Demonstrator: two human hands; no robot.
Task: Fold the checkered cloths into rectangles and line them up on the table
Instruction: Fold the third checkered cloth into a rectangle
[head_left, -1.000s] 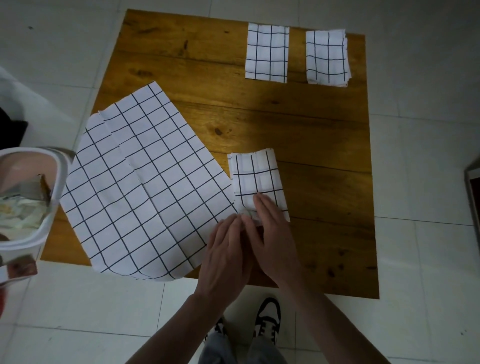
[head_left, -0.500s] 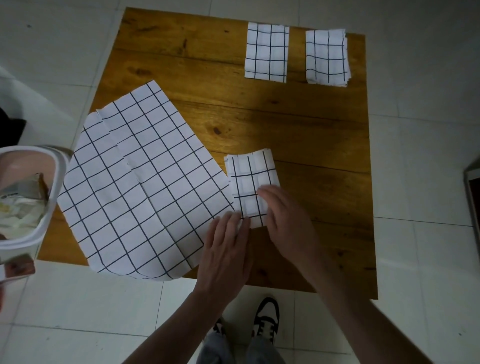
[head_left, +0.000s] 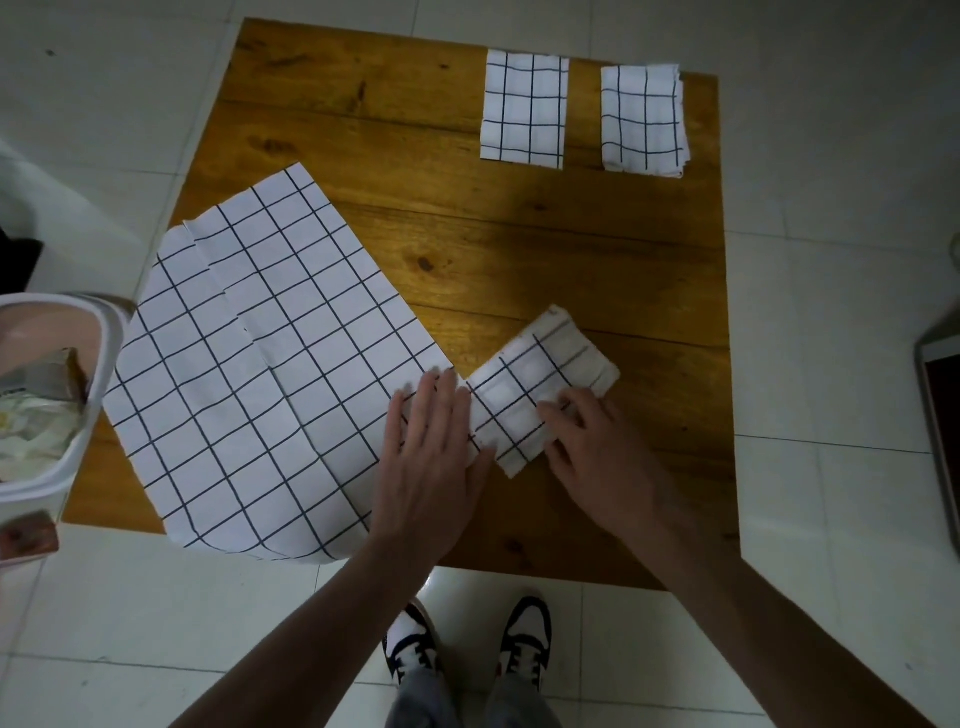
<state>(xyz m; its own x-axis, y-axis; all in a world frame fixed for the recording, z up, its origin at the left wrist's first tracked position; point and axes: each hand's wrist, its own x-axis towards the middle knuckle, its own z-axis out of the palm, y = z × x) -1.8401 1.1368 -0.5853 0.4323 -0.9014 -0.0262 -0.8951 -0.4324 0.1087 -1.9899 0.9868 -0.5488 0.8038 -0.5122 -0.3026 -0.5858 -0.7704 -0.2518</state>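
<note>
A small folded checkered cloth (head_left: 535, 387) lies turned at an angle near the front of the wooden table (head_left: 519, 244). My right hand (head_left: 592, 447) grips its lower right edge with curled fingers. My left hand (head_left: 434, 452) rests flat, fingers spread, on the corner of a large unfolded checkered cloth (head_left: 260, 364) and touches the small cloth's left end. Two folded checkered rectangles sit side by side at the table's far edge, one on the left (head_left: 524, 111) and one on the right (head_left: 643, 122).
A white plastic bin (head_left: 98, 395) with crumpled wrappers stands off the table's left edge. The large cloth hangs over the table's front left edge. A dark framed object (head_left: 943, 410) lies on the tiled floor at right. My shoes (head_left: 467, 644) show below the table.
The small folded cloth has been rotated clockwise and shifted right under my right hand. My left hand has slid forward onto the large cloth's corner.
</note>
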